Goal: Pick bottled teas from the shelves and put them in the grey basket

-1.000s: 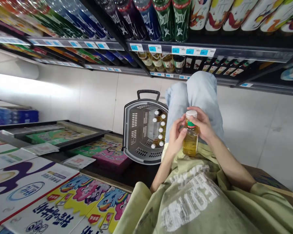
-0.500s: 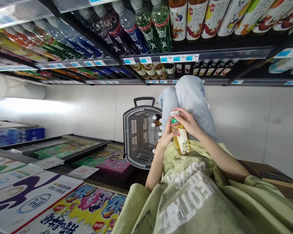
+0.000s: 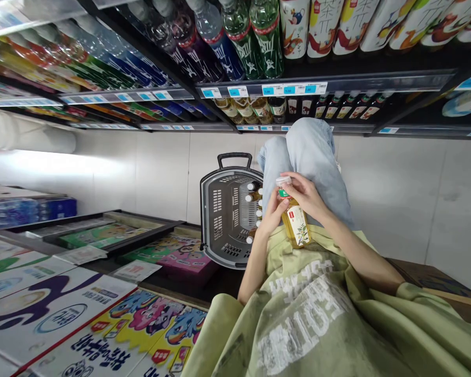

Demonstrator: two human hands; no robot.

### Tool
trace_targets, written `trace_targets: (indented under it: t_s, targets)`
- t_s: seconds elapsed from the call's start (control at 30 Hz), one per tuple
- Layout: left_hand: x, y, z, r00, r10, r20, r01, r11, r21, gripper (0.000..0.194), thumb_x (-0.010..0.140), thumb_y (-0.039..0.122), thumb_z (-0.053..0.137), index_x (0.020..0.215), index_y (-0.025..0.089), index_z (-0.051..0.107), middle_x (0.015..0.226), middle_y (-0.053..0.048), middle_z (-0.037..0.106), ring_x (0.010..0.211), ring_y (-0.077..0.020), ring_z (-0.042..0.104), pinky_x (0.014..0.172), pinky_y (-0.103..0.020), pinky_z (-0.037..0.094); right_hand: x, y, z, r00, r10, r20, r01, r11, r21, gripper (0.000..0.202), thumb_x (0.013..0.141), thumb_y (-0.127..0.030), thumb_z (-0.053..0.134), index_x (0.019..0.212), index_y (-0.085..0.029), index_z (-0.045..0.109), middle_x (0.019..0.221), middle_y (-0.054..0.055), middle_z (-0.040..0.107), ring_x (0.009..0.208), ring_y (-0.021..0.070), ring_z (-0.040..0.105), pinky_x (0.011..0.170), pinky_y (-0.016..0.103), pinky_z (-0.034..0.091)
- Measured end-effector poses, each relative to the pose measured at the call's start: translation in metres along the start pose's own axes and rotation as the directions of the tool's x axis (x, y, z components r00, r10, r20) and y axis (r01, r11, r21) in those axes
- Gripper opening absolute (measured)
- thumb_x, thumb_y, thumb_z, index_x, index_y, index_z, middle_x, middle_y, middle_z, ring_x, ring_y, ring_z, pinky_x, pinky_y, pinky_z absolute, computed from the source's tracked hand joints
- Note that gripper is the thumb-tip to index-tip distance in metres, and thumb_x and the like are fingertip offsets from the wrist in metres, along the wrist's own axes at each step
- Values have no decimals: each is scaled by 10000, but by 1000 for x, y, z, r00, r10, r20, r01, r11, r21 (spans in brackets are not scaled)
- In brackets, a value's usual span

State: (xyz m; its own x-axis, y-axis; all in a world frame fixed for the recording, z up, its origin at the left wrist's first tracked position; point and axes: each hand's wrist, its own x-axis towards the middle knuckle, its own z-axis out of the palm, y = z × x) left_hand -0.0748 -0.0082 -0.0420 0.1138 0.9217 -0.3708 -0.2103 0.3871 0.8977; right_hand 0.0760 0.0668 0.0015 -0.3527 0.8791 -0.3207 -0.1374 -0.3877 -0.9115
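A clear bottle of yellow drink (image 3: 297,226) with a white cap and a pale label leans against my shirt, its cap end pointing away from me. My left hand (image 3: 273,212) is closed on the bottle's side near the neck. My right hand (image 3: 305,195) wraps the neck from the other side, fingers close to the cap. To the left of my knees stands a grey shopping basket (image 3: 224,217) with a black handle. Several white-capped bottles (image 3: 253,198) are in it along its right side, partly hidden by my leg and left arm.
Ahead runs a drinks shelf (image 3: 329,84) with price tags and rows of bottles. Boxed cartons (image 3: 58,309) lie on a display at the lower left. White cylinders (image 3: 31,133) and blue packs (image 3: 57,208) stand at far left. A brown box (image 3: 427,277) sits behind my right arm.
My left thumb has moved from the label up towards the bottle's neck, leaving more of the label showing. The whole view has shifted slightly.
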Motion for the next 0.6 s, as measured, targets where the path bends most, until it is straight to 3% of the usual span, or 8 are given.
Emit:
trace_targets:
  t_s: [0.1,0.3,0.4,0.47,0.6]
  targets:
    - [1,4,3,999,32,-21,-31,998,51,721,1005,724,691,1545,283,511,1357,-101,678,1287,-313,674,1180,-533,543,-1,-2,0,1000,-5,-10,5,1000,8,540,931,-689,807,1267,-272,731,1093,51,827,1010,275,779,906,392,647]
    - [-10,25,22,992,127,-25,-116,956,269,943,857,618,915,1569,239,427,1451,-154,625,1315,-357,663,1150,-554,566,-3,-3,1,999,14,-33,-13,999,49,566,887,-692,855,1256,-279,739,1094,45,828,1008,276,782,898,393,656]
    - [-15,34,27,986,127,-109,-81,933,351,820,920,592,855,1543,230,462,1381,-138,670,1238,-341,690,1138,-566,562,-2,-3,1,1000,18,-16,-17,998,66,564,876,-674,877,1248,-276,731,1081,42,825,1011,267,778,902,381,652]
    - [-15,36,24,992,87,-96,-55,953,298,745,948,590,817,1516,231,498,1347,-125,687,1235,-341,689,1143,-563,554,-1,-2,1,1000,17,-7,-17,998,65,566,860,-663,898,1232,-274,722,1081,41,820,1007,259,775,887,367,652]
    - [-10,28,7,1000,-13,6,14,999,-37,818,859,592,880,1517,253,530,1310,-103,712,1261,-364,686,1105,-530,577,0,-2,1,999,37,22,-39,997,62,543,872,-664,884,1217,-280,715,1138,46,814,1045,254,776,914,362,657]
